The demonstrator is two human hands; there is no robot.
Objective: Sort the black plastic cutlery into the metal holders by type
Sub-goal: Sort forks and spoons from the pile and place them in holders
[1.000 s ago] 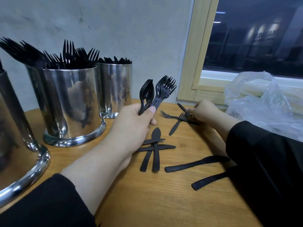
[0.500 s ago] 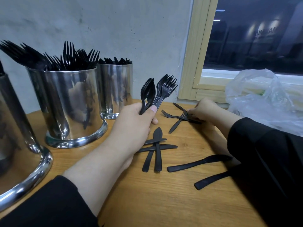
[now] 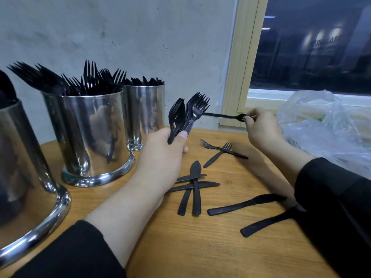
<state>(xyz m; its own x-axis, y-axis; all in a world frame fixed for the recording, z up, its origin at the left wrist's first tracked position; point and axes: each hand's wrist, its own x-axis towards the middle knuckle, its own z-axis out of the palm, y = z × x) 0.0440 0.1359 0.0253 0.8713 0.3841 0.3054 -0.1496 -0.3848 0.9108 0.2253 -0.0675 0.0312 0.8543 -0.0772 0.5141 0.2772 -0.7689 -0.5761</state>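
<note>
My left hand (image 3: 162, 157) grips a bunch of black spoons and forks (image 3: 186, 115), heads up, above the table. My right hand (image 3: 261, 129) pinches a single black fork (image 3: 222, 116) by its tines, held level in the air with its handle pointing at the bunch. Two forks (image 3: 220, 151) lie crossed on the wooden table (image 3: 200, 247). Several black knives (image 3: 192, 187) lie near my left wrist, two more knives (image 3: 247, 204) to the right. Three metal holders stand at left: the middle holder (image 3: 90, 137) is full of forks, the far holder (image 3: 145, 111) holds dark cutlery, and the near holder (image 3: 22, 187) is cut off.
A crumpled clear plastic bag (image 3: 325, 129) sits at the right by the window frame (image 3: 236, 77). A grey wall runs behind the holders. My black sleeves cover the table's front edge on both sides.
My right hand has lifted one fork off the table and raised it toward the bunch in my left hand. Two forks stay on the table. My left hand has barely moved.
</note>
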